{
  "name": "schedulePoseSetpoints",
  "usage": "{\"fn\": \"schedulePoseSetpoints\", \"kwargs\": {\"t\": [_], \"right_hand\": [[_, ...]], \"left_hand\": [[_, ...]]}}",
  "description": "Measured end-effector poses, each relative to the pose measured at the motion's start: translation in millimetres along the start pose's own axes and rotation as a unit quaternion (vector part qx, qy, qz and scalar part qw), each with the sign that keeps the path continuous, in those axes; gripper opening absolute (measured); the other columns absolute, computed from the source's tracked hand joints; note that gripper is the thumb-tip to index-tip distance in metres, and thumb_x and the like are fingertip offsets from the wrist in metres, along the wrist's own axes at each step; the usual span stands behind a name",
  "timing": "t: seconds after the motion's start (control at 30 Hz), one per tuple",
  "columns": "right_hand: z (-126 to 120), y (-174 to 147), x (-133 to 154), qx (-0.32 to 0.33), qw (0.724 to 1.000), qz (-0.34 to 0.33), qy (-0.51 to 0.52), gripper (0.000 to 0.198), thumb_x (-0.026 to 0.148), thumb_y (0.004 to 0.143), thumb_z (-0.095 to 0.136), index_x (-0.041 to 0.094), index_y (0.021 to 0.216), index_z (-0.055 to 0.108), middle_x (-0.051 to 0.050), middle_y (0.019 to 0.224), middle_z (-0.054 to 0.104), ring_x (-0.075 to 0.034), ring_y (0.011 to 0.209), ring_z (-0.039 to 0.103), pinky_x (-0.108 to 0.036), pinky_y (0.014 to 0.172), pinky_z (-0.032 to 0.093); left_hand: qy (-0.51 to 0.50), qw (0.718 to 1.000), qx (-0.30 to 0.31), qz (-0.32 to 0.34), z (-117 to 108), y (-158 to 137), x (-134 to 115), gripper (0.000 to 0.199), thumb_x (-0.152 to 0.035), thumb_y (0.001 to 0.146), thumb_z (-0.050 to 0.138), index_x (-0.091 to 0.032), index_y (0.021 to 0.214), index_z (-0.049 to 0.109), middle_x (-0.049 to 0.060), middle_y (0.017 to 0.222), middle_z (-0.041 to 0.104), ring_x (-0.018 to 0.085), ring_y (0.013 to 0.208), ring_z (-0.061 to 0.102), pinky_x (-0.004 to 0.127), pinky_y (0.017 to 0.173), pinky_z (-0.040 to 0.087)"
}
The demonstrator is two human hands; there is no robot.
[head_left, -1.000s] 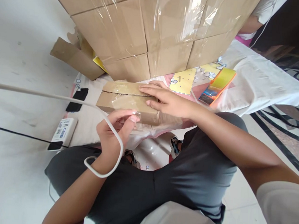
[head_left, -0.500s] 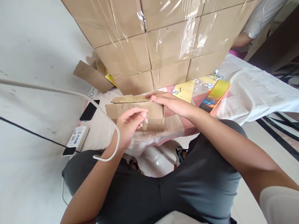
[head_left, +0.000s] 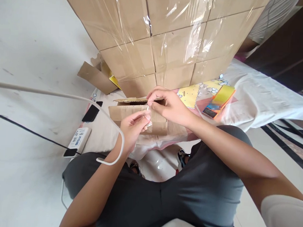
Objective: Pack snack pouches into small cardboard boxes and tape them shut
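A small cardboard box [head_left: 116, 113] lies on the cloth-covered surface in front of me, its top flap slightly raised over a dark gap. Above its near side, my left hand [head_left: 134, 126] is closed, pinching a crumpled strip of clear tape or plastic [head_left: 149, 124]. From the right, my right hand [head_left: 168, 106] reaches over the box, with thumb and fingertips pinched together on the upper end of the same clear strip. The hands are close together, the right just above the left.
A tall stack of film-wrapped cartons [head_left: 178, 51] rises behind the box. An open carton [head_left: 98, 76] stands left, near a black phone-like object [head_left: 92, 111] and a white power strip [head_left: 78, 138]. An orange-and-yellow tape dispenser [head_left: 221, 99] lies right. A white cable [head_left: 67, 93] crosses my left forearm.
My right hand has moved from lying on the box's flap to pinching the clear strip by my left hand. The flap has lifted, showing a dark gap.
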State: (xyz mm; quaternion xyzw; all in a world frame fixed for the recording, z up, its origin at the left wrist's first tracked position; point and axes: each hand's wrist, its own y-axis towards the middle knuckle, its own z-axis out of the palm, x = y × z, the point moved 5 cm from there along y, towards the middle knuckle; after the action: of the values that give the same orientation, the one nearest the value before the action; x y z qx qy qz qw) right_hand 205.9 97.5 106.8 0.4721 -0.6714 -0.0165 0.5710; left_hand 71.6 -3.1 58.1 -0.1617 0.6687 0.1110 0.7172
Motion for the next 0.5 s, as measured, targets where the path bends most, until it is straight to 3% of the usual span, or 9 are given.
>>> {"fn": "schedulePoseSetpoints", "kwargs": {"t": [0.13, 0.27, 0.33, 0.4, 0.5], "right_hand": [[1, 1, 20, 0.023, 0.998, 0.012, -0.058, 0.011, 0.014, 0.09, 0.05, 0.018, 0.086, 0.06, -0.007, 0.099, 0.063, -0.018, 0.093, 0.061, -0.033, 0.083, 0.049], [-8, 17, 34, 0.067, 0.992, 0.027, -0.099, 0.012, 0.015, 0.094, 0.053, 0.017, 0.085, 0.059, -0.004, 0.091, 0.063, -0.017, 0.088, 0.06, -0.034, 0.084, 0.05], [-20, 27, 43, 0.062, 0.993, 0.025, -0.097, 0.014, 0.02, 0.098, 0.055, 0.016, 0.086, 0.061, -0.002, 0.086, 0.062, -0.016, 0.087, 0.06, -0.033, 0.084, 0.051], [-30, 34, 52, 0.071, 0.994, 0.03, -0.078, 0.018, 0.026, 0.1, 0.057, 0.015, 0.088, 0.065, 0.0, 0.084, 0.061, -0.015, 0.087, 0.061, -0.033, 0.084, 0.052], [-32, 34, 59, 0.148, 0.986, 0.062, -0.041, 0.023, 0.03, 0.101, 0.059, 0.015, 0.086, 0.07, 0.001, 0.08, 0.062, -0.013, 0.081, 0.062, -0.031, 0.078, 0.053]], "left_hand": [[0.004, 0.999, 0.02, -0.03, -5, 2, -2, 0.081, -0.048, 0.071, 0.089, -0.02, 0.14, 0.057, -0.003, 0.069, 0.065, 0.01, 0.06, 0.06, 0.018, 0.051, 0.038], [0.106, 0.994, 0.036, -0.014, -13, 3, -1, 0.082, -0.062, 0.092, 0.064, -0.02, 0.158, 0.037, -0.002, 0.064, 0.066, 0.009, 0.04, 0.047, 0.021, 0.043, 0.032], [0.214, 0.976, 0.022, 0.042, -19, 3, -1, 0.078, -0.057, 0.097, 0.059, -0.022, 0.162, 0.035, -0.004, 0.058, 0.062, 0.011, 0.038, 0.045, 0.024, 0.045, 0.035], [0.348, 0.926, -0.029, 0.141, -24, 1, -6, 0.063, -0.051, 0.097, 0.062, -0.025, 0.153, 0.052, -0.006, 0.052, 0.054, 0.012, 0.043, 0.047, 0.026, 0.052, 0.039], [0.513, 0.796, -0.122, 0.298, -25, -6, -20, 0.039, -0.048, 0.093, 0.068, -0.027, 0.125, 0.076, 0.002, 0.07, 0.062, 0.018, 0.064, 0.059, 0.032, 0.069, 0.046]]}}
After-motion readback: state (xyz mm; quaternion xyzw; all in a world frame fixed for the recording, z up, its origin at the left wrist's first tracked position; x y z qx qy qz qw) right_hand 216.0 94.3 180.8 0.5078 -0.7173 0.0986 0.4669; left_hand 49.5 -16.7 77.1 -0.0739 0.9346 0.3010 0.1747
